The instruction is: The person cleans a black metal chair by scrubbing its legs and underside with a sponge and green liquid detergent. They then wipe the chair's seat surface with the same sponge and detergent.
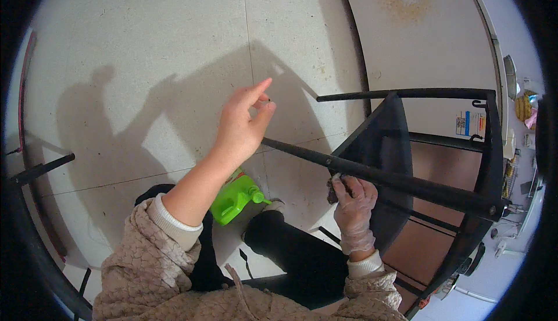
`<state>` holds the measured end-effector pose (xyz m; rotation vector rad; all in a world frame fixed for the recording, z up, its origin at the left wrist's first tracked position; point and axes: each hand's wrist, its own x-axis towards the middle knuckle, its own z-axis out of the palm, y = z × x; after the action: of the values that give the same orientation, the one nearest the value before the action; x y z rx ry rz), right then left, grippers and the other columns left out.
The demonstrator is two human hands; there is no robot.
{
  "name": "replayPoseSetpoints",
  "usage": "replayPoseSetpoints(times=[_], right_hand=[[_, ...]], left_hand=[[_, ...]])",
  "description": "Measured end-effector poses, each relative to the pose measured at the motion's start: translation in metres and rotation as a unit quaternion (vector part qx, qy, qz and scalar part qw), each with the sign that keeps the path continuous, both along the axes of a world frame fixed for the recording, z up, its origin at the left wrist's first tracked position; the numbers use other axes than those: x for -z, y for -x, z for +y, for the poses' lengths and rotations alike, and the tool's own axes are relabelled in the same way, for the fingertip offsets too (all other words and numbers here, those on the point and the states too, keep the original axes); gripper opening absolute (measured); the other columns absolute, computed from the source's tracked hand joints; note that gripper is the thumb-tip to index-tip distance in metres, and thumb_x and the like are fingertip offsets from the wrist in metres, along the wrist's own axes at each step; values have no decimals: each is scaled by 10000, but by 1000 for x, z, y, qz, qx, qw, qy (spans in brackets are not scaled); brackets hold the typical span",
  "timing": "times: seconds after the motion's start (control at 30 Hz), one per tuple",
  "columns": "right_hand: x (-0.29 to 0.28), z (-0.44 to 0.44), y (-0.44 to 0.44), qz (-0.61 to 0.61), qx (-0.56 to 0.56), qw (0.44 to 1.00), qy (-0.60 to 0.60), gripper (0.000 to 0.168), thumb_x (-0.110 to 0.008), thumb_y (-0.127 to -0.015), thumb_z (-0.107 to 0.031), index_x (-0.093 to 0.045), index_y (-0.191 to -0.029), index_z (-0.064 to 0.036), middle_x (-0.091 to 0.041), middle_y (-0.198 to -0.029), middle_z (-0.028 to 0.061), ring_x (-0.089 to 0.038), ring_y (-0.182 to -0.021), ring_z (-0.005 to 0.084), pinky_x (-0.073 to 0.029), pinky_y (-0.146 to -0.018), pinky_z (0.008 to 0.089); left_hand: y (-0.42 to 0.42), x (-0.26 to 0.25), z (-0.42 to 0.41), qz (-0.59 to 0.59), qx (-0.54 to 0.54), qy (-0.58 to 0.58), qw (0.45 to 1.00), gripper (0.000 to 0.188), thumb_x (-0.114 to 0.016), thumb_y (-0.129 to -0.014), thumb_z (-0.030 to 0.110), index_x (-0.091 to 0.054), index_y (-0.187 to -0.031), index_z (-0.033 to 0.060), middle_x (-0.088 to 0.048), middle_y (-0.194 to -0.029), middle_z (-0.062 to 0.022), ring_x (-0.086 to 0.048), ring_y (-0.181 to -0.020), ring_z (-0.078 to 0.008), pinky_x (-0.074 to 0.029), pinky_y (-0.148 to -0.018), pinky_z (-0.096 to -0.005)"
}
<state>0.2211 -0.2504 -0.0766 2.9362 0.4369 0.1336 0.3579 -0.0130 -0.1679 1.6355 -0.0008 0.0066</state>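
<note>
My left hand (246,122), bare, is raised over the tiled floor near the end of a black metal leg (301,151). Its fingers are bent and apart, with nothing seen in them. My right hand (355,207), in a clear plastic glove, grips a dark scrubbing pad or cloth (332,191) beside that leg, at the dark panel of a black metal-framed rack or stand (492,146). Part of the pad is hidden by the fingers. A bright green plastic bottle (233,201) with a green cap stands or lies on the floor, partly behind my left forearm.
A white appliance panel or cabinet (418,50) with a brown ring stain is at the upper right. Kitchen items, among them a metal bowl (511,76), line the far right. Another black metal leg (43,169) shows at the left. My legs are below.
</note>
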Motion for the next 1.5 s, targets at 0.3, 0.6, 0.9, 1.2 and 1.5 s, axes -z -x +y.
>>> replayPoseSetpoints(times=[0.3, 0.6, 0.9, 1.2, 1.5], right_hand=[[6, 1, -3, -33, -98, 992, 66, 382, -690, -679, -61, -683, -1036, -197, -545, -1107, 7, -511, -1058, 232, -402, -864, 385], [-106, 21, -19, -1, -263, 945, 193, 323, -743, -647, -138, -689, -965, -129, -583, -1163, 18, -547, -1065, 196, -408, -794, 336], [-155, 68, -58, 32, -191, 919, 342, 78, -680, -758, -129, -637, -818, -104, -633, -1075, 117, -575, -1072, 252, -366, -1015, 471], [-92, 67, -84, 143, -161, 896, 389, 87, -592, -810, -149, -666, -854, -157, -624, -937, 82, -591, -930, 228, -360, -1032, 412], [-211, 86, -79, 72, -62, 931, 353, 117, -606, -762, -65, -640, -852, -132, -608, -923, 65, -593, -993, 246, -360, -1045, 429]], left_hand=[[7, -5, -3, 8, 17, 28, 999, 402, -619, -876, 55, -600, -1268, 137, -599, -946, 3, -542, -834, -78, -384, -616, -220], [6, -8, 0, 2, -7, 44, 999, 380, -626, -879, 63, -602, -1257, 98, -604, -926, -24, -554, -817, -107, -424, -659, -247], [12, -15, 25, -6, -46, 57, 997, 350, -620, -887, 68, -610, -1237, 72, -596, -917, -24, -552, -811, -118, -453, -722, -261], [21, -24, 44, 15, -29, 85, 996, 330, -611, -889, 123, -611, -1211, 47, -611, -949, -74, -576, -831, -177, -477, -782, -315], [19, -15, 43, 21, -24, 82, 996, 315, -600, -887, 109, -624, -1196, 51, -615, -946, -81, -588, -839, -177, -478, -781, -310]])
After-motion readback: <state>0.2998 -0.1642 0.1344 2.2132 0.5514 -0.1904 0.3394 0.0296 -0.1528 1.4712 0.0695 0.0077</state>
